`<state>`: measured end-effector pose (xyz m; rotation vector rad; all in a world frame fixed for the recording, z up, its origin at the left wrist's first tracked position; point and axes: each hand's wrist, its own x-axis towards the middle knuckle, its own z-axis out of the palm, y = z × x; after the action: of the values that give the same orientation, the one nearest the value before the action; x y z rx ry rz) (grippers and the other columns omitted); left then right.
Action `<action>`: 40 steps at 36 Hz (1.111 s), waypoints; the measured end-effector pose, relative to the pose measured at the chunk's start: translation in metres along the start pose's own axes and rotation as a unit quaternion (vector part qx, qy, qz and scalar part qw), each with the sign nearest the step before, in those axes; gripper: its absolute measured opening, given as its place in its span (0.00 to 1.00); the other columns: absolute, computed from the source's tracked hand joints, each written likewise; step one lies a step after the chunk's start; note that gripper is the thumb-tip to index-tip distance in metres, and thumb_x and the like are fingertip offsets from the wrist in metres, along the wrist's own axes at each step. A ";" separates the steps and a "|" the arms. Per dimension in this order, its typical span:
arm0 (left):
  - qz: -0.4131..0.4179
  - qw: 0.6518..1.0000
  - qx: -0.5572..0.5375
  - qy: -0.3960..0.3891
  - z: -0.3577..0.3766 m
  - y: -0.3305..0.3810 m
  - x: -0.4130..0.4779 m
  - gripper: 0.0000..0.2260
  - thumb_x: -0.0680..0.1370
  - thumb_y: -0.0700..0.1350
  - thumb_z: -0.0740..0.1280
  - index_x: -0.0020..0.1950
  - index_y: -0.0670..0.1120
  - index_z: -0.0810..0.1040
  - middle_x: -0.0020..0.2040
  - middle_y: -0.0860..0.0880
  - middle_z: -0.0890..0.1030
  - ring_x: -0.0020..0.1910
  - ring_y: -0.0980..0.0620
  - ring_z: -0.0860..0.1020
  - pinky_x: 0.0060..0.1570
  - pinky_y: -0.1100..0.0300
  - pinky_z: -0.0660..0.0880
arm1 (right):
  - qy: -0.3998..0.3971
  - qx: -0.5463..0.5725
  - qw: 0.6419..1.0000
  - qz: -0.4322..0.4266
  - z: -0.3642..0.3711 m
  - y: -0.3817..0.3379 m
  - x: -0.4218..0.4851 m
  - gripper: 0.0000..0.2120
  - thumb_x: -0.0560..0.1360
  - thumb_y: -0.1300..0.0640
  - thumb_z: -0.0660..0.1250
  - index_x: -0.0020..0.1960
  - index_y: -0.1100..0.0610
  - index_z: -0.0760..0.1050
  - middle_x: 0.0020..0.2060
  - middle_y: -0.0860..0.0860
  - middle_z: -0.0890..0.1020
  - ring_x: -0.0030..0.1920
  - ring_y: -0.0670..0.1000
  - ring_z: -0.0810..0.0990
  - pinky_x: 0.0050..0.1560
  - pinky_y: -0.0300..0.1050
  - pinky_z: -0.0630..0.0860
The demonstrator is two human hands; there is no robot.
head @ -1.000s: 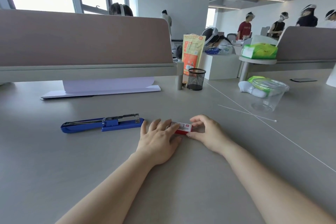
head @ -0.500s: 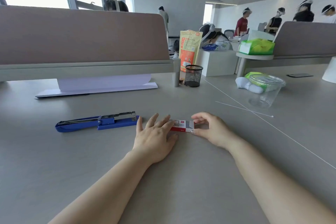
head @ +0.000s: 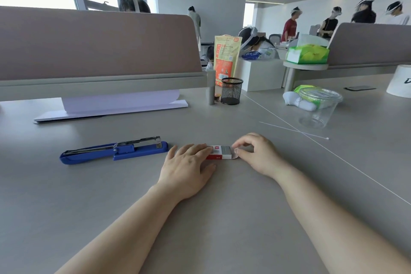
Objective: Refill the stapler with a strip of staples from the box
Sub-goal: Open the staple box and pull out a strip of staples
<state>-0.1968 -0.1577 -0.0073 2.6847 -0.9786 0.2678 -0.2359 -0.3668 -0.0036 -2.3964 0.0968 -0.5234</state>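
A small red-and-white staple box (head: 219, 153) lies on the grey desk (head: 200, 218) between my hands. My left hand (head: 186, 168) rests flat, its fingers pressing the box's left end. My right hand (head: 255, 153) pinches the inner tray at the box's right end, where grey staples (head: 227, 149) show. The blue stapler (head: 115, 151) lies to the left, its metal magazine open and raised slightly, apart from both hands.
A black mesh pen cup (head: 231, 91) and an orange pouch (head: 226, 58) stand behind. A clear plastic cup (head: 318, 107) and a thin white stick (head: 293, 130) are at right. White paper (head: 111, 107) lies under the partition. People stand far back.
My right hand has drawn the inner tray out to the right, so grey staples now show. My left hand stays on the box. The camera view shifted slightly.
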 end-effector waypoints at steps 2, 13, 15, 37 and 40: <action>0.006 1.000 -0.001 0.008 0.000 0.000 0.000 0.23 0.77 0.62 0.53 0.72 0.60 0.61 0.74 0.60 0.64 0.73 0.55 0.59 0.73 0.52 0.53 | 0.000 -0.007 1.000 0.006 0.001 0.001 0.001 0.05 0.70 0.59 0.67 0.44 0.51 0.80 0.46 0.49 0.78 0.49 0.49 0.76 0.48 0.41 0.69; 0.006 1.000 -0.021 0.014 0.001 -0.002 0.000 0.23 0.76 0.63 0.55 0.70 0.61 0.63 0.72 0.60 0.65 0.72 0.53 0.61 0.70 0.55 0.55 | -0.020 0.012 1.000 0.017 0.005 0.001 0.005 0.07 0.73 0.57 0.66 0.49 0.50 0.80 0.48 0.51 0.79 0.49 0.50 0.79 0.57 0.47 0.75; 0.006 1.000 -0.024 0.011 0.001 -0.002 0.001 0.23 0.76 0.64 0.55 0.70 0.61 0.64 0.72 0.60 0.65 0.72 0.53 0.61 0.70 0.55 0.55 | -0.027 0.031 0.999 0.017 0.005 -0.001 0.006 0.07 0.73 0.56 0.67 0.49 0.49 0.79 0.48 0.50 0.78 0.50 0.50 0.78 0.58 0.48 0.75; 0.002 1.000 -0.028 0.009 0.001 -0.001 0.000 0.22 0.76 0.63 0.55 0.70 0.61 0.64 0.72 0.59 0.66 0.71 0.52 0.61 0.69 0.54 0.56 | -0.066 0.017 0.997 0.038 0.011 -0.006 0.015 0.05 0.74 0.58 0.64 0.46 0.49 0.76 0.49 0.51 0.80 0.51 0.53 0.78 0.56 0.49 0.75; 0.001 1.000 -0.027 0.008 0.001 0.000 0.001 0.22 0.76 0.63 0.55 0.70 0.60 0.65 0.71 0.59 0.66 0.71 0.52 0.61 0.69 0.55 0.56 | -0.076 0.006 0.996 0.042 0.012 -0.007 0.017 0.05 0.75 0.59 0.63 0.48 0.51 0.75 0.48 0.50 0.79 0.52 0.54 0.77 0.56 0.48 0.74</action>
<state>-0.1958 -0.1581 -0.0084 2.6288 -0.9689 0.2600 -0.2159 -0.3576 -0.0009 -2.4006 0.1260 -0.3001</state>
